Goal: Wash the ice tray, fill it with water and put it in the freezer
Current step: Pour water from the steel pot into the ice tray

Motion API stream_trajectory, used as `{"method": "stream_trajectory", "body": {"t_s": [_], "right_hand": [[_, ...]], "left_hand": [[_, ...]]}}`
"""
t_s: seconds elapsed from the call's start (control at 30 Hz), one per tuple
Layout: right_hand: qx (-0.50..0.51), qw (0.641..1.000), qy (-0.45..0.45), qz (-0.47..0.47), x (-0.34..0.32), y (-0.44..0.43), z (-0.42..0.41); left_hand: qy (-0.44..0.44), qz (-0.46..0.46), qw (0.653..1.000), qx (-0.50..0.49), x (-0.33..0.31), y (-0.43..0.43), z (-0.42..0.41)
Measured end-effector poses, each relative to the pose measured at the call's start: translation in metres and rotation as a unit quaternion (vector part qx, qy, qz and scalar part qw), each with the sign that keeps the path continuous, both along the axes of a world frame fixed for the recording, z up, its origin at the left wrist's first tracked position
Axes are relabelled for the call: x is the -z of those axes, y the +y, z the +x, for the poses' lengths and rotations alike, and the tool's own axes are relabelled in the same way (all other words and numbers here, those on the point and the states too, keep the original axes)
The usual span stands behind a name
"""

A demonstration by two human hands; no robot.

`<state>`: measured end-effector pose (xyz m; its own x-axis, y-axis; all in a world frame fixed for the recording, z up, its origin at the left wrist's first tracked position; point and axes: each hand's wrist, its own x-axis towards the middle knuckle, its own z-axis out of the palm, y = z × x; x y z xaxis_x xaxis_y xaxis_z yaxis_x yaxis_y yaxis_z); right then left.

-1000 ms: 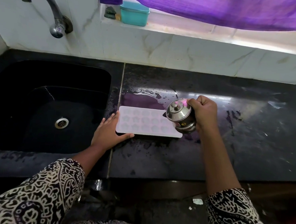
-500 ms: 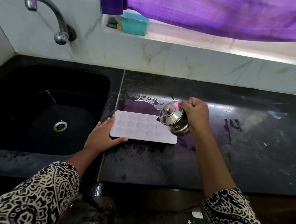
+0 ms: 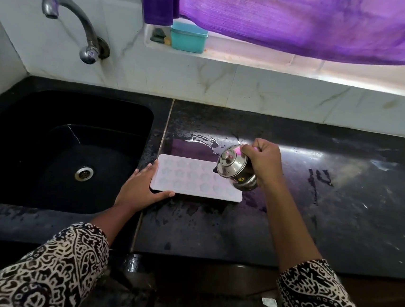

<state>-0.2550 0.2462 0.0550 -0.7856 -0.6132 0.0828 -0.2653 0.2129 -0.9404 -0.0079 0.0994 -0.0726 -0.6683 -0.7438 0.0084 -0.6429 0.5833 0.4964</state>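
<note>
Two hands at white rectangular moulded ice tray (image 3: 194, 178) on black table (image 3: 288, 223): left hand (image 3: 141, 188) flat-fingered against tray's sink-side end; right hand (image 3: 262, 161) gripping tilted steel lidded jug (image 3: 236, 167) over opposite end.

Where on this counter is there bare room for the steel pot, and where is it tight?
Widest: the counter right of the right hand and steel pot, back to the wall. Next: the strip between ice tray and front edge. Tight: the left hand fills the gap between tray and sink; a puddle lies behind it.
</note>
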Motion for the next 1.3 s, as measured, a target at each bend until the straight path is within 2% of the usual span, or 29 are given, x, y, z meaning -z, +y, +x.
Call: {"method": "stream_trajectory", "body": {"t_s": [0.67,1.3], "right_hand": [[-0.02,1.0,0.004,-0.003,0.001,-0.0025,0.0012],[0.0,1.0,0.007,0.01,0.0023,-0.002,0.0061]], "left_hand": [[0.011,0.007,1.0,0.001,-0.0036,0.0008,-0.0004],[0.003,0.008,1.0,0.002,-0.002,-0.0008,0.0001]]}}
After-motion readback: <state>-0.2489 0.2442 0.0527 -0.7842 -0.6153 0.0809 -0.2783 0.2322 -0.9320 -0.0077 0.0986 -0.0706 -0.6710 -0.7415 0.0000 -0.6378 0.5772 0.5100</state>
